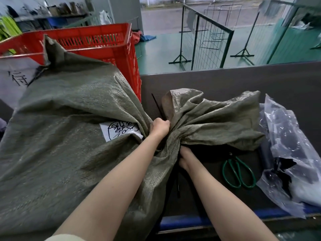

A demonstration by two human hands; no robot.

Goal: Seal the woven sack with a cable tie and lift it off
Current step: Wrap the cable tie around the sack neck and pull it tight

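Observation:
A full grey-green woven sack (66, 129) lies on its side over the dark table, its gathered neck pointing right and its loose mouth (213, 119) fanned out past the neck. A black cable tie (157, 106) sticks up from the neck. My left hand (159, 126) is closed on top of the neck where the tie comes out. Under the neck, my right hand (185, 158) grips from below, with fingers partly hidden by the fabric. A white paper label (119, 131) with black writing lies on the sack.
A red slatted crate (97, 42) stands behind the sack. Green-handled scissors (238, 173) lie on the table (225, 80) right of my right hand, beside crumpled clear plastic bags (288, 153). More black ties (178, 186) lie under my right forearm. Wire fence panels (205, 37) stand beyond.

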